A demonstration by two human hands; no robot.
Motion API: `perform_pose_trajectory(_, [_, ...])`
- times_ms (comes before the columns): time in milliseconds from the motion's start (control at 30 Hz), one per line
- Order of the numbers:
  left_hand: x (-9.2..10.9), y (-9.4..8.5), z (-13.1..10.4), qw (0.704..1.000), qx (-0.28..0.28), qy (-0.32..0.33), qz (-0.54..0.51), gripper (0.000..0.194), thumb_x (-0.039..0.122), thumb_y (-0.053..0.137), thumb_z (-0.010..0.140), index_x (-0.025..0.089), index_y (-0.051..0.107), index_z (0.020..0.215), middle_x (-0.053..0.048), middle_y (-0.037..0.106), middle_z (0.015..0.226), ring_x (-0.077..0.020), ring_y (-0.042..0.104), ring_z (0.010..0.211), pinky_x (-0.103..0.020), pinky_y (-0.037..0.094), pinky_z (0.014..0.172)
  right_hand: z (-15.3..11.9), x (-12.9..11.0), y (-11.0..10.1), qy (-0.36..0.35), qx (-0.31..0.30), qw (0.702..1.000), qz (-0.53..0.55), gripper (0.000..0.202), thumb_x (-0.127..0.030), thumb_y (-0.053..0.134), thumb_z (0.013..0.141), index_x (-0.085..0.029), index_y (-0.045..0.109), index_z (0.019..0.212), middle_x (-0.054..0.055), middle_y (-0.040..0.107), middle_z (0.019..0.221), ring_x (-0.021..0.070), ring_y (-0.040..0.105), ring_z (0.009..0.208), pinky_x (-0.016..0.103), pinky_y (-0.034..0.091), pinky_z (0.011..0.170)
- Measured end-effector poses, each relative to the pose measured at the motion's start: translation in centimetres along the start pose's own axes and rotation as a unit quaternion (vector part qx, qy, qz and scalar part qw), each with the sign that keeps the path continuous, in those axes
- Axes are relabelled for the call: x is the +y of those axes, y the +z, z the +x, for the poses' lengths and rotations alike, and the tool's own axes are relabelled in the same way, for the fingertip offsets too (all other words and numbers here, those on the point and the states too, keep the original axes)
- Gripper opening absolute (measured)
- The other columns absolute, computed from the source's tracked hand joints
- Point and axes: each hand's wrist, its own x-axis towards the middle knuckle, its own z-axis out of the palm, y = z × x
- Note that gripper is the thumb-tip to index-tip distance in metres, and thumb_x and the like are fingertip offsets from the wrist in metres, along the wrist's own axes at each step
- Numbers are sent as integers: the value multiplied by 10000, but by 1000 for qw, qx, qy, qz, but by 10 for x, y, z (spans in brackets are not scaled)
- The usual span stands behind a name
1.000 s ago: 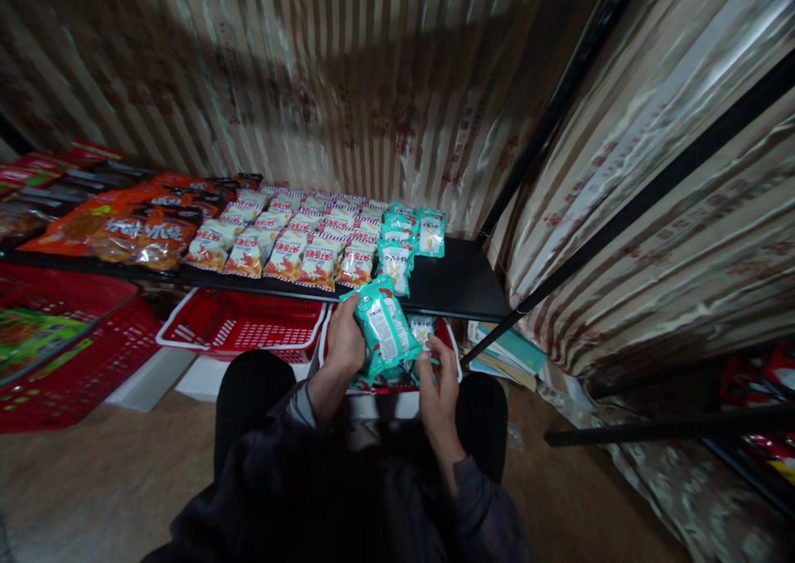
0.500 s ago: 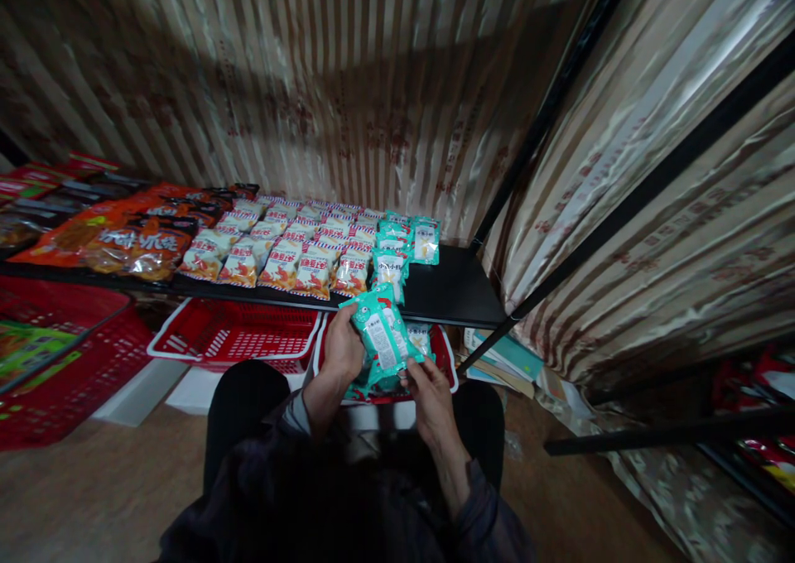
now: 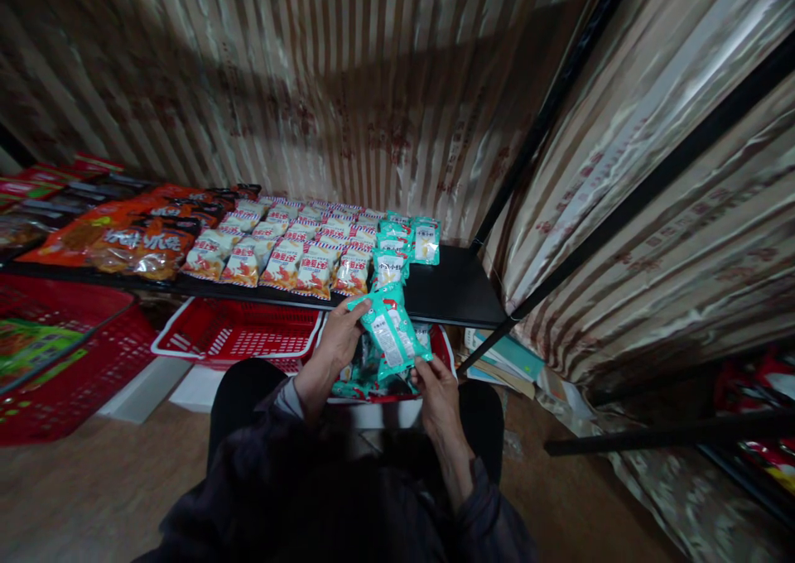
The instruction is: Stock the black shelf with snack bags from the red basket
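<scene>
A teal snack bag (image 3: 391, 333) is stretched between my two hands, its white label panel facing up. My left hand (image 3: 340, 335) pinches its upper left corner. The lower right corner is between the fingers of my right hand (image 3: 438, 389). Beneath it stands a red basket with a white rim (image 3: 451, 356), holding more teal bags (image 3: 366, 363). Just beyond, on the black shelf (image 3: 447, 286), a column of teal bags (image 3: 390, 267) lies in a row, with one teal bag (image 3: 426, 241) to its right.
White-and-orange snack bags (image 3: 314, 267) lie in rows on the shelf, left of the teal ones. Orange packages (image 3: 146, 236) lie further left. A red basket (image 3: 242, 331) and a larger red basket (image 3: 93, 372) stand below. A black post (image 3: 540, 298) rises at the right.
The held teal bag has moved slightly right and up from the basket, with both hands following. More of the bags in the basket now show beneath it.
</scene>
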Motion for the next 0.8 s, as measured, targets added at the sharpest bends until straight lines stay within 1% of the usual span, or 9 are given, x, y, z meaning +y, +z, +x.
perform_pose_trajectory(133, [-5, -6, 4, 1000, 18, -7, -12, 307, 215, 862, 512, 179, 699, 769, -6, 685, 722, -155, 612, 675, -271, 481, 698, -1, 3, -2, -9, 5, 1000, -12, 231, -358, 782, 601, -174, 642, 611, -58, 546, 519, 83, 463, 500, 215, 358, 506])
perform_pose_trajectory(333, [-9, -12, 9, 999, 22, -23, -29, 251, 162, 822, 557, 161, 694, 773, -20, 699, 774, -149, 624, 725, -261, 482, 759, -2, 1, -3, -18, 7, 1000, -24, 233, -368, 766, 597, -167, 647, 601, -61, 530, 502, 82, 448, 498, 215, 346, 507])
perform_pose_trajectory(567, [-12, -9, 10, 998, 33, -32, -33, 201, 144, 795, 585, 154, 698, 760, -22, 694, 763, -139, 619, 714, -248, 482, 749, -1, 3, -8, -28, -12, 999, -25, 241, -382, 764, 622, -174, 640, 628, -62, 536, 527, 88, 460, 514, 219, 363, 517])
perform_pose_trajectory(667, [-14, -8, 9, 998, 33, -32, -33, 223, 151, 807, 567, 161, 693, 759, -18, 694, 756, -140, 620, 710, -250, 483, 749, -1, 6, -9, -20, -9, 1000, -11, 253, -400, 765, 634, -177, 653, 677, -58, 561, 552, 91, 482, 531, 219, 381, 534])
perform_pose_trajectory(800, [-16, -6, 9, 999, 36, -28, -24, 241, 160, 816, 543, 170, 689, 747, -13, 692, 747, -143, 617, 705, -255, 484, 744, -1, 7, -10, -3, 2, 1000, 14, 306, -463, 752, 651, -177, 645, 676, -47, 580, 553, 93, 496, 531, 223, 397, 548])
